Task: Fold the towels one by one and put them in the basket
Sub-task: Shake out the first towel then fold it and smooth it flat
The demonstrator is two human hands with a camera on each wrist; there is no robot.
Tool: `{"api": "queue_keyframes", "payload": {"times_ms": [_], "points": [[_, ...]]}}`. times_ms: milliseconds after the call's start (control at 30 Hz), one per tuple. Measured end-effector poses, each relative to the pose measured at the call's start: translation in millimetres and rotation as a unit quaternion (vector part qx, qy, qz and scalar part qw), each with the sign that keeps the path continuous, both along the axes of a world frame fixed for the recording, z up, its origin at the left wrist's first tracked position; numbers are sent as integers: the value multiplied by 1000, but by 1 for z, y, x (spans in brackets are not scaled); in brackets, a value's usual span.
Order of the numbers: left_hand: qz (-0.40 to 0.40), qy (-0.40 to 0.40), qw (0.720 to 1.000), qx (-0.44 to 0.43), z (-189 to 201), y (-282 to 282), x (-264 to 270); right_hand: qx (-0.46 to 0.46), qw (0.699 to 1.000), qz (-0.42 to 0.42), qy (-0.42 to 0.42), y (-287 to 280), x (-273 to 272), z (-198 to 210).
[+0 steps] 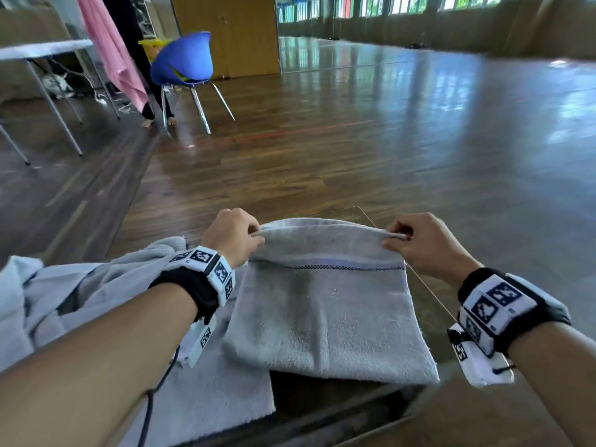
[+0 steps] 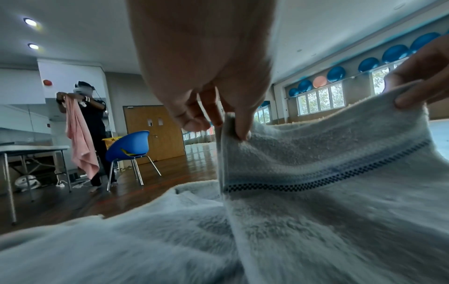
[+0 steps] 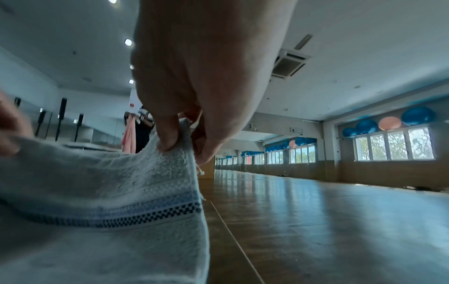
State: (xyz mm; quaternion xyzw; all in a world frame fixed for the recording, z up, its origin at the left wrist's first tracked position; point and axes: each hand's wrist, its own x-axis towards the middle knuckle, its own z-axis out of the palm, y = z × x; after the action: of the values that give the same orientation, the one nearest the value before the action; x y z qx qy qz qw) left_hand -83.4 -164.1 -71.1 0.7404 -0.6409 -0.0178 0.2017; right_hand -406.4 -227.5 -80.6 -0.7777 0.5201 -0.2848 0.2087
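Observation:
A grey towel [image 1: 325,304] with a dark checked stripe lies folded on the table in front of me. My left hand [image 1: 233,235] pinches its far left corner and my right hand [image 1: 416,241] pinches its far right corner, lifting the far edge a little off the table. In the left wrist view the left hand's fingertips [image 2: 239,132] grip the doubled towel edge [image 2: 316,146]. Seen from the right wrist, the thumb and fingers [image 3: 170,142] clamp the towel corner [image 3: 145,173]. No basket shows in any view.
More grey towels [image 1: 64,295] lie heaped at my left and another lies flat [image 1: 209,398] under my left wrist. The table's right edge [image 1: 429,288] runs close beside the towel. Farther off are a blue chair [image 1: 183,66], a white table [image 1: 42,50] and a person holding a pink towel [image 2: 81,134].

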Motion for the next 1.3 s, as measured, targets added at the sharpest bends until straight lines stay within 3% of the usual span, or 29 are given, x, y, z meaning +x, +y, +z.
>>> {"api": "queue_keyframes", "payload": {"times_ms": [167,267,367,567,767,933,1067,1200,1300], "points": [[23,-46,974,221,19,65,-2,-10,998,36,-57,55,-1,18],[-8,-62,984,165,26,93,-15,-14,994,84,-64,86,7,21],[-96,65,989,95,33,103,-43,-38,989,129,-66,109,17,20],[-224,171,959,39,23,80,-96,-78,983,127,-111,117,29,6],[-231,211,950,13,6,50,-113,-70,982,47,-170,96,28,-6],[-165,277,945,-53,-3,31,-116,-94,976,-41,-192,81,25,-13],[-171,322,930,-48,-5,29,-124,-81,981,-34,-175,81,17,-15],[-188,319,928,-44,-6,35,-129,-78,976,-43,-200,83,13,-12],[-197,331,923,-29,-7,38,-128,-80,981,-48,-171,85,11,-15]]}}
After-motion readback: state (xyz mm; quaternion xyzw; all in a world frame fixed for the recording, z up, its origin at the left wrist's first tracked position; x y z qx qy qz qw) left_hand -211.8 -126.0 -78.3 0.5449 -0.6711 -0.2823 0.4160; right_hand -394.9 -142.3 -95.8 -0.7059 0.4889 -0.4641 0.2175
